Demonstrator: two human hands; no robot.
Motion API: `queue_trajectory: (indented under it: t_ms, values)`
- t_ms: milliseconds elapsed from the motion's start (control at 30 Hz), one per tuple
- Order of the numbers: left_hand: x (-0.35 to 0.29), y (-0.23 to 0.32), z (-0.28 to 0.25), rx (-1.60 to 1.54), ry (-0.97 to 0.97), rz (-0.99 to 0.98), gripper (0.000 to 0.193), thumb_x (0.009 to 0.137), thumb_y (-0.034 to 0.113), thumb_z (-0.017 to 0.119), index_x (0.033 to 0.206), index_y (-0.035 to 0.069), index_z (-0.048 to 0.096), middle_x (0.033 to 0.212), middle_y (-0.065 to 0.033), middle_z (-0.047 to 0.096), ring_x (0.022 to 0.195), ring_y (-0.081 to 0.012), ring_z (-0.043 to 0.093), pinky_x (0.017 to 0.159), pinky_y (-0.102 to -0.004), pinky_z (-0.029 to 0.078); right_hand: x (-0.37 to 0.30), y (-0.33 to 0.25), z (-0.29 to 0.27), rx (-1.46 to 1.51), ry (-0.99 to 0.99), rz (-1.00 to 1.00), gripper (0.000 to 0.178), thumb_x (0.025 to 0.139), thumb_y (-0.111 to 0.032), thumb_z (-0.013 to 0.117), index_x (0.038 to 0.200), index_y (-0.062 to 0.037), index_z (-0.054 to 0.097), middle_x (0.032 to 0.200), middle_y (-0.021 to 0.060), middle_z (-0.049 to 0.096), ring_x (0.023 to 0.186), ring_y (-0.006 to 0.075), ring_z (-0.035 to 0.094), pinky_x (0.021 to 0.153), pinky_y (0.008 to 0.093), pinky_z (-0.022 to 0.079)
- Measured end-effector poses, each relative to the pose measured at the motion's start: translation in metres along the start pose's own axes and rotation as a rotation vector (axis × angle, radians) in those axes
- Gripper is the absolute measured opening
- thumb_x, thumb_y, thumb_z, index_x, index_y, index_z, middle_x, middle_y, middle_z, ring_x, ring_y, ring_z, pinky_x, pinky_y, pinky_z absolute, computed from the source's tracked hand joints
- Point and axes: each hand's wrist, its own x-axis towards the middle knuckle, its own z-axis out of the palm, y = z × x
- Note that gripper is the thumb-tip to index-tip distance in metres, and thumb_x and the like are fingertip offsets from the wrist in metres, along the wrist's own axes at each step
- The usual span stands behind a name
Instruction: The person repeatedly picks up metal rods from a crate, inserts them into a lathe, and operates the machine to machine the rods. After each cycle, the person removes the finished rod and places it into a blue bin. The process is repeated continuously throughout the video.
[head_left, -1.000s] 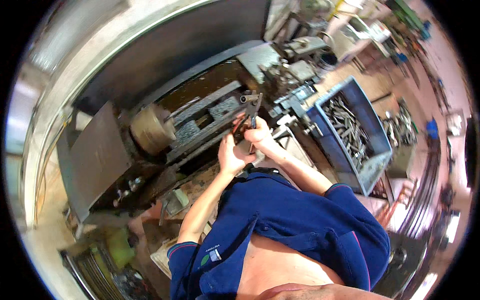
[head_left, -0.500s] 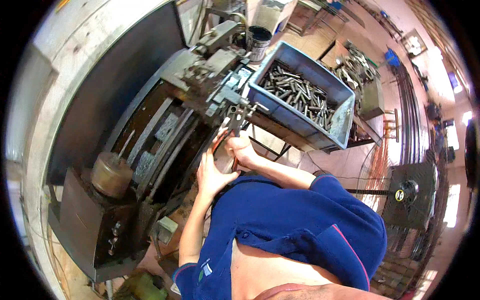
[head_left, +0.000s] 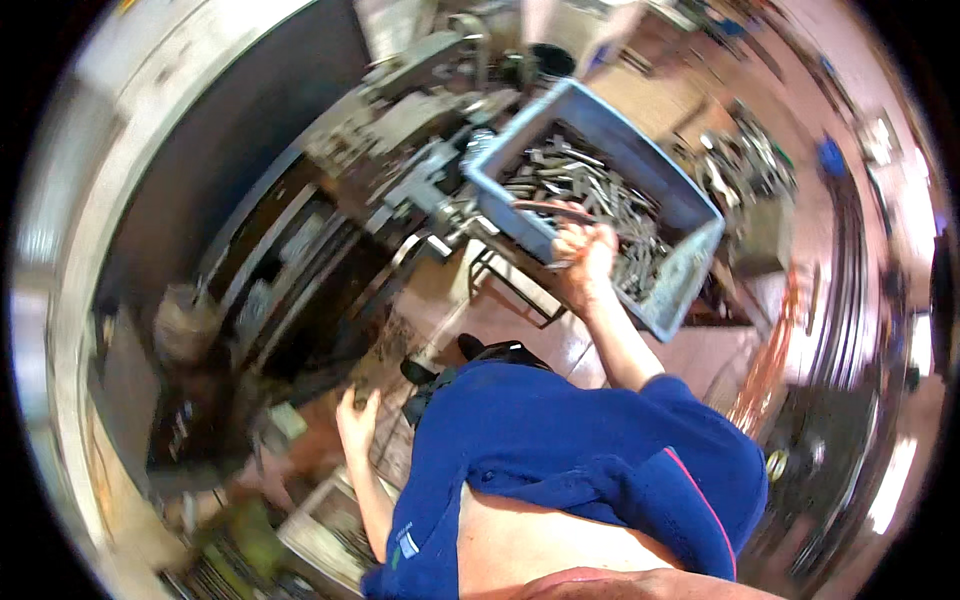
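My right hand [head_left: 585, 258] is closed around a slim, dark, slightly curved tool [head_left: 548, 208], whose end sticks out to the left. Motion blur hides its exact kind. Hand and tool are over the near side of a blue plastic bin [head_left: 648, 122], which holds a heap of short metal rods [head_left: 575, 165]. My left hand [head_left: 357, 418] is low at the left of my body, fingers apart and with nothing visible in it. It is apart from the lathe [head_left: 395, 140], whose tool carriage and levers lie beyond it.
The lathe's dark back guard [head_left: 250, 120] rises along the left. A dark bucket [head_left: 550, 62] stands behind the bin. Metal parts [head_left: 745, 165] are heaped to the bin's right, with long bars [head_left: 848, 260] farther right. A dark fan [head_left: 825, 450] is at the right.
My hands have separated from beside the lathe carriage. The right one swung right to the bin with the dark tool; the left one let go and dropped toward my left side. The view has shifted.
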Motion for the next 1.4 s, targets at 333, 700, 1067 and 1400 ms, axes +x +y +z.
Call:
queue_trajectory:
  t_ms: [333, 700, 1067, 1400]
  values:
    - [-0.035, 0.020, 0.001, -0.018, 0.377, -0.065, 0.042, 0.082, 0.032, 0.056, 0.059, -0.002, 0.047, 0.057, -0.0223, 0.041, 0.050, -0.0359, 0.038, 0.047, -0.0388, 0.034, -0.051, 0.068, -0.016, -0.093, -0.352, 0.626, 0.059, 0.078, -0.028, 0.047, 0.124, 0.0076, 0.037, 0.128, 0.0250, 0.041, 0.045, 0.0062, 0.035, 0.038, 0.0181, 0.032]
    - [-0.247, -0.174, -0.043, -0.360, 1.039, -0.411, 0.025, 0.068, -0.001, 0.052, 0.091, -0.002, 0.063, 0.075, -0.0090, 0.065, 0.070, -0.0127, 0.059, 0.065, -0.0256, 0.047, -0.121, 0.183, 0.021, -0.498, -0.482, 0.919, 0.069, 0.071, -0.027, 0.053, 0.124, 0.0123, 0.032, 0.124, 0.0244, 0.043, 0.043, 0.0048, 0.038, 0.038, 0.0163, 0.035]
    - [-0.369, -0.231, -0.053, 0.282, 0.563, -1.438, 0.030, 0.070, 0.030, 0.062, 0.085, 0.005, 0.065, 0.086, -0.0186, 0.063, 0.087, -0.0325, 0.061, 0.074, -0.0416, 0.049, -0.185, 0.240, 0.025, -0.760, -0.498, 1.034, 0.059, 0.077, -0.033, 0.050, 0.120, 0.0068, 0.042, 0.116, 0.0214, 0.051, 0.046, 0.0028, 0.035, 0.040, 0.0144, 0.032]
    - [-0.361, -0.238, -0.050, 0.361, 0.494, -1.445, 0.019, 0.072, 0.017, 0.055, 0.084, 0.005, 0.065, 0.088, -0.0156, 0.064, 0.083, -0.0307, 0.063, 0.072, -0.0405, 0.050, -0.182, 0.253, 0.015, -0.716, -0.432, 1.165, 0.059, 0.078, -0.035, 0.049, 0.119, 0.0080, 0.042, 0.121, 0.0254, 0.047, 0.045, 0.0048, 0.034, 0.041, 0.0167, 0.032]
